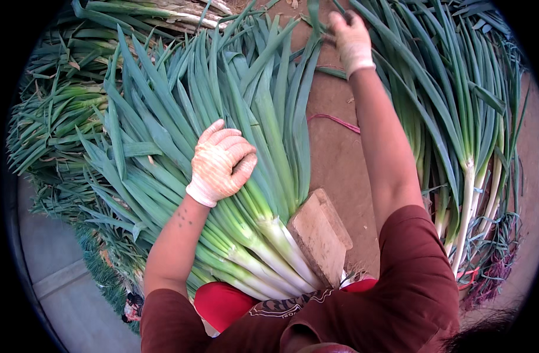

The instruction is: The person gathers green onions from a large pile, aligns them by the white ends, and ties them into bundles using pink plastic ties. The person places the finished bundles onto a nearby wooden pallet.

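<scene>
A thick spread of long green onions (260, 256) lies before me, white stalks towards my lap and blue-green leaves fanning away. My left hand (223, 161), in a stained white knit glove, rests back-up on the leaves with its fingers bent. Its palm is hidden, so I cannot tell whether it grips any. At the far end of the leaves my right hand (351, 37), gloved too, reaches out beside some leaf tips. Blur hides what its fingers hold. Against the right side of the stalks leans a wooden block (318, 238).
Another heap of long green onions (468, 176) lies on the right, beside purplish strands (494, 273). More bundled onions (71, 106) are piled at the left. A pink cord (338, 121) lies on the brown ground (340, 167). Grey flooring (53, 251) shows at the lower left.
</scene>
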Demonstrator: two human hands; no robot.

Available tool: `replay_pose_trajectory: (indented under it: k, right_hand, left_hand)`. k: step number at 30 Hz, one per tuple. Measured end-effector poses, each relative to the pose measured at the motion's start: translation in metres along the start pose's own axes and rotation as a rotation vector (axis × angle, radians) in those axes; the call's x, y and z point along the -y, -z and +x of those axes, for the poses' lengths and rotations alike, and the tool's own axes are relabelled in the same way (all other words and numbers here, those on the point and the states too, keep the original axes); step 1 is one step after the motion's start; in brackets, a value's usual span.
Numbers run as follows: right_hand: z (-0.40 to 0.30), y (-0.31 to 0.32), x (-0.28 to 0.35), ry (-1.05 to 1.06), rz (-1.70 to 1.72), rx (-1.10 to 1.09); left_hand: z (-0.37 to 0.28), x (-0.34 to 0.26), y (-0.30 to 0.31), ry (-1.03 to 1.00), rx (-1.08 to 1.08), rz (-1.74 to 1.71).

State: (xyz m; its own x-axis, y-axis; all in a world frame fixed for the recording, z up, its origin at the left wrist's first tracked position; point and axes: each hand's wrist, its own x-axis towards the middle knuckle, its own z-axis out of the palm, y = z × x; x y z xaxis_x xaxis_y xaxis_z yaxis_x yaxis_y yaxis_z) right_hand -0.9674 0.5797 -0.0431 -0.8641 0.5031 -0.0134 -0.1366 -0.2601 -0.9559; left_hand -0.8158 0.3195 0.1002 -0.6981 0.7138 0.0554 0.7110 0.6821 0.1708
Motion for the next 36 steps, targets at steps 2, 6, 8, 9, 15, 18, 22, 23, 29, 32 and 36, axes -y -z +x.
replay_pose_trajectory:
  k: [2,6,8,9,15,18,22,23,29,32,36]
  right_hand:
    - [-0.039,0.01,-0.013,-0.017,-0.473,0.188]
    - [-0.164,0.07,-0.094,-0.799,-0.17,0.278]
    - [-0.178,0.069,-0.097,-1.234,0.106,0.198]
    - [-0.175,0.064,-0.092,-1.21,0.121,0.148]
    - [-0.15,0.05,-0.1,-1.238,0.255,-0.131]
    - [-0.154,0.053,-0.085,-1.128,0.091,-0.189]
    - [-0.191,0.071,-0.067,-0.765,-0.057,-0.148]
    - [-0.198,0.076,-0.063,-0.646,-0.088,-0.113]
    - [-0.222,0.032,0.072,-0.044,-0.402,0.344]
    - [-0.247,0.012,0.108,0.335,-0.628,0.409]
    - [-0.288,-0.036,0.15,0.803,-0.864,0.498]
  left_hand:
    - [-0.008,0.001,-0.001,0.053,0.012,-0.033]
    - [-0.007,0.002,0.001,0.062,-0.001,-0.042]
    - [-0.01,0.003,0.0,0.066,-0.006,-0.053]
    - [-0.011,0.004,-0.001,0.056,-0.006,-0.046]
    - [-0.007,0.003,0.002,0.015,-0.027,-0.045]
    - [-0.01,0.005,0.002,0.015,-0.064,-0.063]
    - [-0.014,0.005,0.001,-0.006,-0.112,-0.086]
    - [-0.015,0.006,0.0,-0.017,-0.11,-0.087]
    - [-0.023,0.007,-0.003,-0.019,-0.099,0.004]
    - [-0.022,0.006,-0.001,-0.025,-0.069,0.038]
    - [-0.021,0.005,0.016,0.11,-0.023,-0.166]
